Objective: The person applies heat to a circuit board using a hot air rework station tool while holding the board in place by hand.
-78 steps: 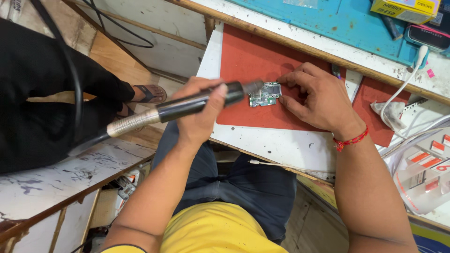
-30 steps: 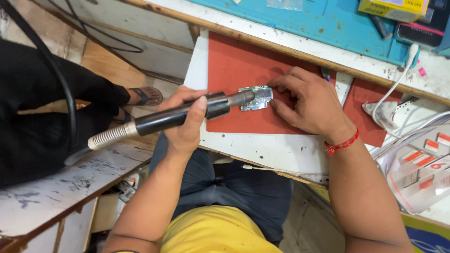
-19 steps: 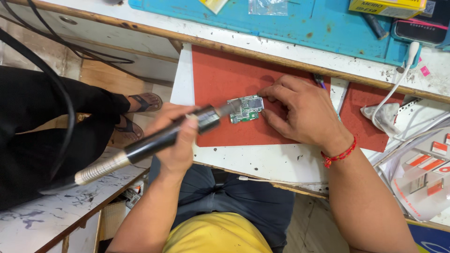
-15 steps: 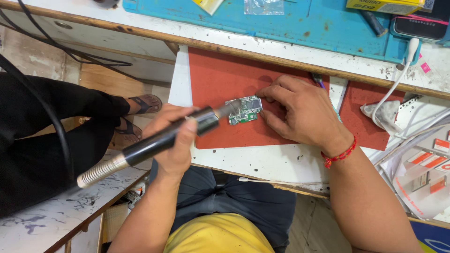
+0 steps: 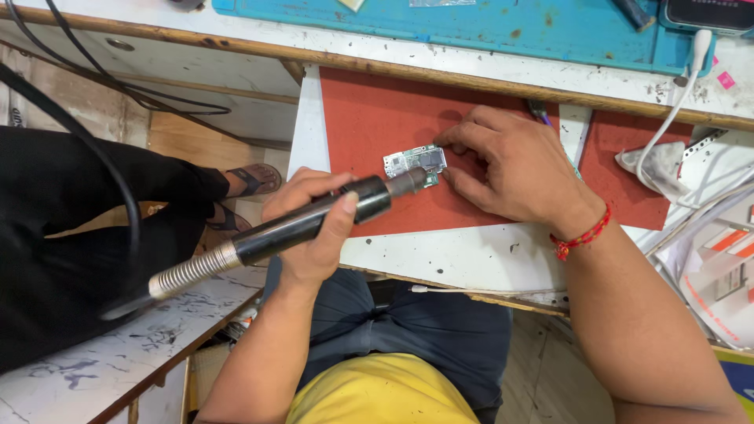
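The left hand (image 5: pixel 314 228) is wrapped around a black hot-air tool (image 5: pixel 314 221), its nozzle over a small circuit board (image 5: pixel 414 161). The board lies mid-way on the red mat (image 5: pixel 369 118). The right hand (image 5: pixel 514 169) pins its right edge with curled fingertips

- Hot-air wand (image 5: pixel 314 224): black barrel, silver nozzle and silver coiled strain relief.
- Circuit board (image 5: pixel 414 162): green with silver shielding.
- Work mat (image 5: pixel 377 118): brick red.
- Bench (image 5: pixel 440 255): white, speckled with dark spots, wooden edge.
- Upper mat (image 5: pixel 487 27): teal, stained.
- Wrist thread (image 5: pixel 583 235): red.
- Shirt (image 5: pixel 381 390): yellow.
- Trousers (image 5: pixel 428 330): dark blue-grey.
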